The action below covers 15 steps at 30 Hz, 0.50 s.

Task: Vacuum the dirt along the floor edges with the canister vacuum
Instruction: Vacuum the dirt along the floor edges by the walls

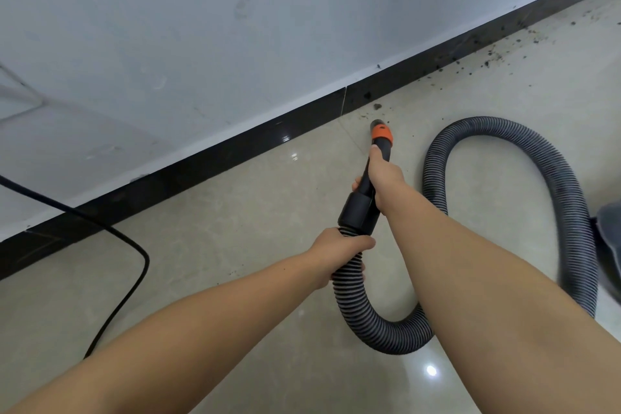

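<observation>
Black nozzle [371, 178], one, frame centre: right hand [386, 178] fingers clamped round it. One ribbed hose [353, 292]: left hand [339, 252] fingers clamped below. Dirt [487, 54] upper right.

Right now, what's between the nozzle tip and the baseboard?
Head view: scattered dirt on bare floor tile between nozzle and baseboard.

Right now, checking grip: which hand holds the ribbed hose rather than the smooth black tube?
The left hand grips the ribbed hose; the right hand holds the smooth tube.
</observation>
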{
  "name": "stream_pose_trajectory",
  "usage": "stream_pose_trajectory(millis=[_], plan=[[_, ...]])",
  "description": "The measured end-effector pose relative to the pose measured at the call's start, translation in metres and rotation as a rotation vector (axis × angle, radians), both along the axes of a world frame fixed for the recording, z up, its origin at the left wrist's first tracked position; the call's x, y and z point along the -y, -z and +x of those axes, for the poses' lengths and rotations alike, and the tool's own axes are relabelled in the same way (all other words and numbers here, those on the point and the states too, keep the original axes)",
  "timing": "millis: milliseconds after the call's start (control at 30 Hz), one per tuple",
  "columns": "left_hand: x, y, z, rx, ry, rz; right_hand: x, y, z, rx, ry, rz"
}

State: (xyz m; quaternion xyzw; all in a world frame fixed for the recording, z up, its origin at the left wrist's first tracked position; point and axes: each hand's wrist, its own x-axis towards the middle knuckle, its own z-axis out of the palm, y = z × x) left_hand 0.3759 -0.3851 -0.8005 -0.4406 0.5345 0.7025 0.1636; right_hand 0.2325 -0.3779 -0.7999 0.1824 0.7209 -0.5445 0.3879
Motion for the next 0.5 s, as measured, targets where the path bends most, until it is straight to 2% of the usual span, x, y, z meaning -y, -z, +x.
stream_pose_trajectory(millis=[333,500], plan=[[0.007,0.002,-0.009,-0.012,-0.123,-0.013,0.024,-0.006,-0.005,0.002,-0.124,-0.067],[0.01,-0.002,-0.015,0.0,-0.104,-0.015,0.025,-0.007,-0.009,-0.01,-0.144,-0.057]])
